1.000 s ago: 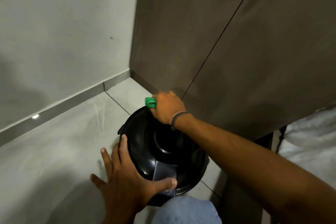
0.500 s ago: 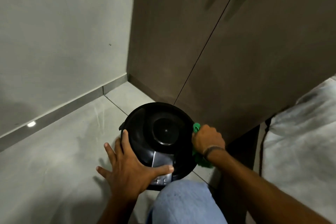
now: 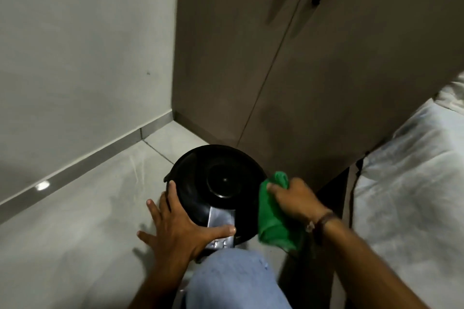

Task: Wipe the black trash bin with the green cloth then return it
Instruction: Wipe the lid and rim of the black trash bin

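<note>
A round black trash bin with a domed lid and a silver pedal plate stands on the floor in the corner. My left hand grips its near-left rim, thumb across the silver plate, fingers spread down the left side. My right hand is shut on the green cloth, which hangs bunched against the bin's right side. The bin's body below the lid is hidden from view.
A brown wardrobe with two black handles rises right behind the bin. A grey wall with a skirting strip runs on the left. A white bed lies at the right. My knee in blue jeans is just before the bin.
My right hand has carried the green cloth from the lid's far edge round to the bin's right side, and more cloth now hangs loose. My left hand stayed on the near-left rim.
</note>
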Tool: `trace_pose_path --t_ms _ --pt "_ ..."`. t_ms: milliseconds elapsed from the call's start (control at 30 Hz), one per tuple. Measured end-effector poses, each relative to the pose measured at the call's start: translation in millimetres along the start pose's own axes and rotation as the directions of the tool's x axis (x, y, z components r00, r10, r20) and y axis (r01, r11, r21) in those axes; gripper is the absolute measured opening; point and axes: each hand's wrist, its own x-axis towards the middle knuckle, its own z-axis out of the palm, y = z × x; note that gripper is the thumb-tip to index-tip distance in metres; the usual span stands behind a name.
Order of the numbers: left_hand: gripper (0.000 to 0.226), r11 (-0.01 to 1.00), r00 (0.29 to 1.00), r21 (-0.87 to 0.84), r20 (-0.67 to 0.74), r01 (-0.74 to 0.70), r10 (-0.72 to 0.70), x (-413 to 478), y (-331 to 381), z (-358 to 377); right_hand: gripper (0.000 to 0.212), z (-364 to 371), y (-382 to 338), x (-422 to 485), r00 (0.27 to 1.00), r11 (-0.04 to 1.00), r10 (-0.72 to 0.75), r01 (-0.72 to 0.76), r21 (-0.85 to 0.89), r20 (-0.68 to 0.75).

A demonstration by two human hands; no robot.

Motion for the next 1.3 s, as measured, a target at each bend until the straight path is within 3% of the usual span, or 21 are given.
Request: trace_pose_path --t_ms 33,100,200,300,433,500,567,633,667,733,833,900,933,1033,1100,1167,1233,1300 --pt "0.190 1.000 1.000 0.001 0.008 0.003 -0.003 -1 1 -1 0.047 -4 -11 15 0.990 0.996 -0.056 0.048 -0.069 -0.132" --pt "0.189 1.000 1.000 0.001 0.020 0.006 -0.006 -1 1 -4 0.037 12 -39 42 0.946 0.966 -0.239 0.209 -0.152 -0.217" --pt "0.189 1.000 1.000 0.004 0.011 -0.006 0.006 0 -2 -4 0.041 67 -70 76 0.852 0.818 -0.518 0.468 -0.335 -0.074" --pt "0.188 1.000 1.000 0.004 -0.003 -0.004 0.004 4 -2 1 0.051 117 -95 89 0.692 0.611 -0.720 0.668 -0.425 0.051" --pt "0.168 0.994 0.997 0.086 -0.051 0.064 -0.060 5 -2 8 0.048 155 -107 57 0.419 0.301 -0.854 0.881 -0.365 0.307" --pt "0.141 0.990 0.995 0.121 -0.076 0.068 -0.059 7 -4 11 0.053 152 -73 39 0.344 0.266 -0.870 0.931 -0.251 0.353" --pt "0.122 0.998 0.991 0.052 -0.130 0.026 -0.019 10 -7 12 0.053 140 -20 30 0.303 0.255 -0.879 0.951 -0.174 0.369" --pt "0.128 1.000 0.989 0.009 -0.144 0.013 -0.011 10 -4 9 0.048 124 30 22 0.353 0.265 -0.882 0.919 -0.292 0.311" --pt "0.142 1.000 0.993 0.007 -0.119 0.022 -0.021 9 -2 8 0.048 115 49 21 0.405 0.314 -0.884 0.885 -0.344 0.233" --pt "0.175 0.999 0.999 0.010 -0.023 0.030 -0.030 7 -1 4 0.054 96 54 34 0.539 0.492 -0.837 0.816 -0.305 0.091" --pt "0.185 1.000 1.000 -0.005 0.030 0.001 0.000 5 -4 1 0.057 84 1 73 0.701 0.676 -0.712 0.667 -0.314 -0.042" --pt "0.185 1.000 0.999 -0.013 0.045 0.002 -0.001 5 -2 -1 0.062 100 -42 86 0.693 0.649 -0.721 0.672 -0.356 -0.007" --pt "0.185 1.000 0.999 -0.004 0.044 0.006 -0.006 5 0 -1 0.064 113 -55 82 0.655 0.602 -0.755 0.712 -0.363 0.032" --pt "0.172 0.999 1.000 0.034 -0.018 0.023 -0.023 8 -2 3 0.068 130 -40 35 0.468 0.391 -0.852 0.867 -0.308 0.236" --pt "0.155 1.000 0.998 0.028 -0.063 0.008 -0.006 10 -6 6 0.070 121 1 6 0.401 0.343 -0.875 0.909 -0.236 0.272" --pt "0.162 1.000 0.999 0.018 -0.050 0.021 -0.020 5 -4 4 0.065 110 47 -3 0.467 0.441 -0.870 0.881 -0.174 0.161" --pt "0.181 0.997 0.997 0.005 -0.029 0.071 -0.071 -6 1 2 0.058 102 68 9 0.631 0.629 -0.775 0.769 -0.114 -0.022" --pt "0.186 0.991 0.988 -0.016 -0.084 0.130 -0.131 -18 5 10 0.057 102 60 29 0.736 0.743 -0.667 0.669 -0.031 -0.113"
